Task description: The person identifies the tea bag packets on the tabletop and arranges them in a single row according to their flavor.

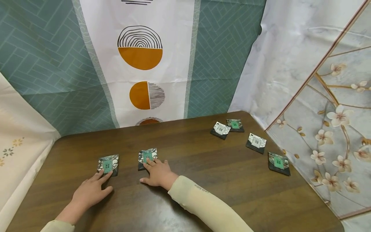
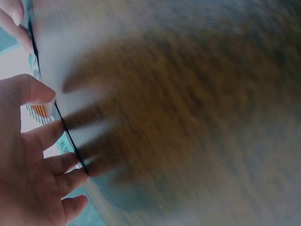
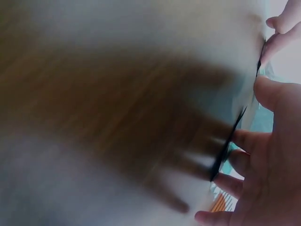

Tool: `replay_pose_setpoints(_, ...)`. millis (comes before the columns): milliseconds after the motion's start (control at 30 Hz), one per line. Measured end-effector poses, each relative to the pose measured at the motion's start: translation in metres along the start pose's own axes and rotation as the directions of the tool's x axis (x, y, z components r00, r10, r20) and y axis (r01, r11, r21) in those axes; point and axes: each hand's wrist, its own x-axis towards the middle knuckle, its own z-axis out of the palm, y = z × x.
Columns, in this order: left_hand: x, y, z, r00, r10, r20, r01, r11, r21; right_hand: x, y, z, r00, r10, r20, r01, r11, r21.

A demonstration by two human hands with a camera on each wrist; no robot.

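My left hand (image 1: 90,192) lies low over the table with its fingertips on the near side of a small flat packet (image 1: 111,161), dark-edged with a green label and a white-and-black pattern. A second packet of the same look (image 1: 143,156) sits a short way to the right, under the fingertips of my right hand (image 1: 159,173). Both hands have their fingers extended and spread, thumbs apart from the packets. In the left wrist view, the left fingers (image 2: 61,165) touch a packet's thin dark edge; the right wrist view shows the right fingers (image 3: 235,165) against the other's edge.
On the right side of the brown wooden table (image 1: 185,154) lie several more packets: two white-labelled ones (image 1: 221,129), (image 1: 256,142) and two green-labelled ones (image 1: 235,125), (image 1: 279,163). A patterned curtain (image 1: 226,58) hangs behind; flowered cloth (image 1: 327,154) borders the right edge.
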Motion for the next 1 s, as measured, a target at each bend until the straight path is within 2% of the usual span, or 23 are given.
replay_pose_setpoints(233, 0.0, 0.001, -0.002, 1.0, -0.012, 0.02, 0.012, 1.0, 0.007, 0.007, -0.02, -0.004, 1.0, -0.02, 0.007, 0.02, 1.0, -0.015)
replay_pose_setpoints(567, -0.001, 0.002, -0.002, 1.0, 0.003, 0.01, -0.003, 1.0, 0.008, 0.016, -0.042, -0.003, 1.0, -0.013, 0.009, 0.013, 0.999, -0.052)
replay_pose_setpoints(833, 0.0, 0.001, -0.001, 1.0, 0.0, 0.014, 0.0, 1.0, 0.008, 0.02, -0.047, 0.002, 1.0, -0.01, -0.011, 0.009, 0.998, -0.063)
replay_pose_setpoints(1000, 0.0, 0.0, 0.0, 1.0, 0.0, 0.031, 0.0, 1.0, 0.008, 0.021, -0.046, 0.003, 0.999, -0.029, -0.037, 0.028, 0.999, -0.034)
